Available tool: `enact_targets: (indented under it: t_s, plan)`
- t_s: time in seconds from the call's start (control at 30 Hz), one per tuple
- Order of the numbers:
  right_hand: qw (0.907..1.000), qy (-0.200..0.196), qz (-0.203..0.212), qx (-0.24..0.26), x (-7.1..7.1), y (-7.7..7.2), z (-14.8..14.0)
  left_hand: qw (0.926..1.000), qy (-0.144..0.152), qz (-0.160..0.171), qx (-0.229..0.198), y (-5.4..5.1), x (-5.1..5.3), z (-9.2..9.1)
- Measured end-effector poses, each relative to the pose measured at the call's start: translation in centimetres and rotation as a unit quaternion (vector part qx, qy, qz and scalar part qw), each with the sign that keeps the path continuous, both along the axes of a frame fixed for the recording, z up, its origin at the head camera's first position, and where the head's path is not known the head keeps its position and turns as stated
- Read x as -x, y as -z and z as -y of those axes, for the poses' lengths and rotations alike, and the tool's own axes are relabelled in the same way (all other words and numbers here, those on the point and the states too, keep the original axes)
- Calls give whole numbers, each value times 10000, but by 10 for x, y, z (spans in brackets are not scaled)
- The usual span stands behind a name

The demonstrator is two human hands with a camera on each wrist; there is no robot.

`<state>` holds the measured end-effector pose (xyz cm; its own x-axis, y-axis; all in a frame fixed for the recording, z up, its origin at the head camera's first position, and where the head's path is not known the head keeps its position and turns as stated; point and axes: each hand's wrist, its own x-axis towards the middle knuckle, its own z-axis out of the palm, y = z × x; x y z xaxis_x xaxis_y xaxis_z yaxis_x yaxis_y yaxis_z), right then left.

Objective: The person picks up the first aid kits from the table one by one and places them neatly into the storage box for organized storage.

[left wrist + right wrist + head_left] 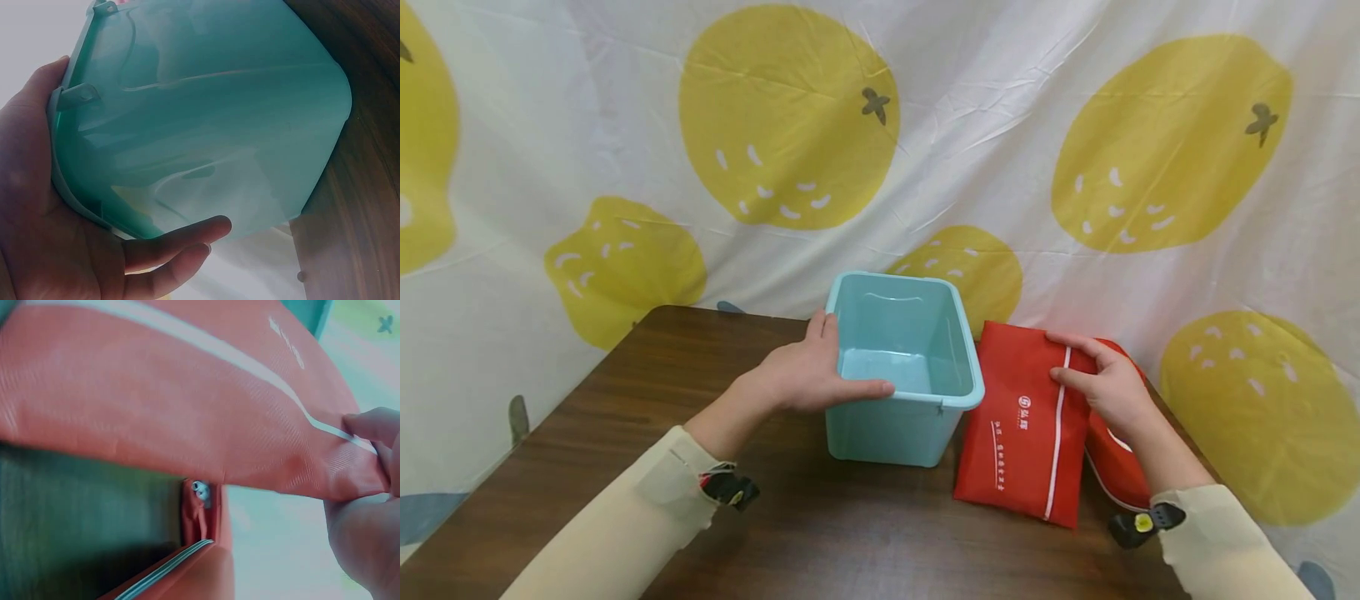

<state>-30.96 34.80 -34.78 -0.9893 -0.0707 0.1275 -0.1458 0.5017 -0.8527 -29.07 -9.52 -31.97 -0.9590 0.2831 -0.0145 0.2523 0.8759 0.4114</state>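
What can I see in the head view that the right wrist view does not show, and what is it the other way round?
Only the head view shows the left hand on the blue bin, and the bin's inside. Only the right wrist view shows what looks like a zipper pull. Both show the right hand pinching the red pouch, its white stripe, and part of another red case.

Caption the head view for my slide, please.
Left hand gripping a teal bin on a brown table, right hand pinching a red pouch beside it.
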Motion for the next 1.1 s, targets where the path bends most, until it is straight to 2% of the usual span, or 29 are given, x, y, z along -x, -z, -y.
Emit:
enact_targets:
  t_s: [0.17, 0.33, 0.4, 0.7, 0.83, 1.1]
  plan:
    - [9982, 63, -303, 516, -2, -9, 1, 10000, 8, -9, 6, 1, 1, 0]
    - [9888, -96, -517, 1397, -4, -17, 2, 10000, 9, 26, 5, 1, 1, 0]
    - [9854, -138, -562, 1599, -6, -20, 1, 10000, 8, 41, 8, 1, 1, 0]
    - [9836, -95, -904, 1556, -9, -37, 1, 10000, -2, 43, 10, 0, 0, 0]
    - [9772, -187, -1066, 1827, -10, -43, -1, 10000, 4, 50, 1, -1, 0, 0]
    - [9652, 12, -1055, 2394, -18, -64, -5, 10000, 6, 26, 25, 0, 0, 0]
